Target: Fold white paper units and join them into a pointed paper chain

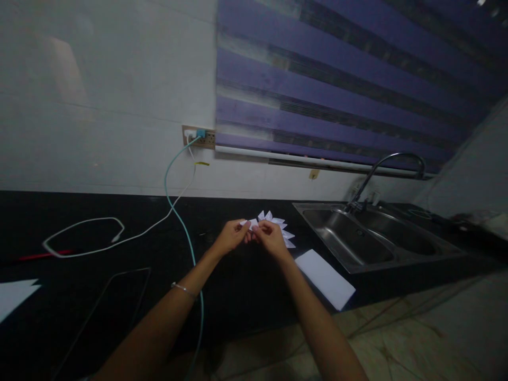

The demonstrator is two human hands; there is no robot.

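Both grips, left hand (233, 235) and right hand (271, 236), pinch a small folded white paper piece (250, 224) over the black desk (246, 296), between its front and back edges. I'd press it evenly, clear of the pointed white paper pieces (287, 234) alongside.

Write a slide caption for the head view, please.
Left hand and right hand hold small white paper over a black counter.

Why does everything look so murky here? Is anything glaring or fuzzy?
Head view: dim light, probably, with the black countertop swallowing detail; head view: a pale reflection on the wall and a soft glint on the sink; head view: the striped blind looks smeared, and the small white paper between left hand and right hand is too soft to show creases.
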